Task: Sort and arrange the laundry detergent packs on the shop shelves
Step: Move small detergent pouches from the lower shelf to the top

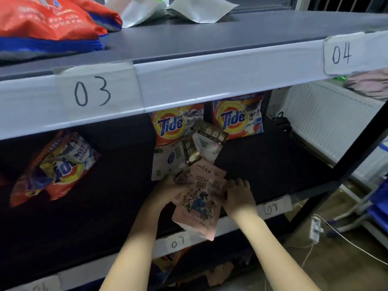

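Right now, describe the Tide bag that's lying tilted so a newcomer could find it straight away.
Find the middle shelf, the dark one under the white rail with the handwritten 03 label. The tilted Tide bag lies at its left end, below that label. Unlike the two Tide bags standing upright at the back, it lies askew with its logo upside down.

The upper shelf's front rail carries handwritten paper labels "03" (pixel 92 91) and "04" (pixel 341 53). On the lower shelf's rail, labels read "07" (pixel 177 243) and "08" (pixel 271 208). Two upright orange packs show the "Tide" logo (pixel 171 123) (pixel 234 117); a third Tide pack (pixel 63 164) lies tilted at left. Small print on the pink packs (pixel 201 198) is unreadable.
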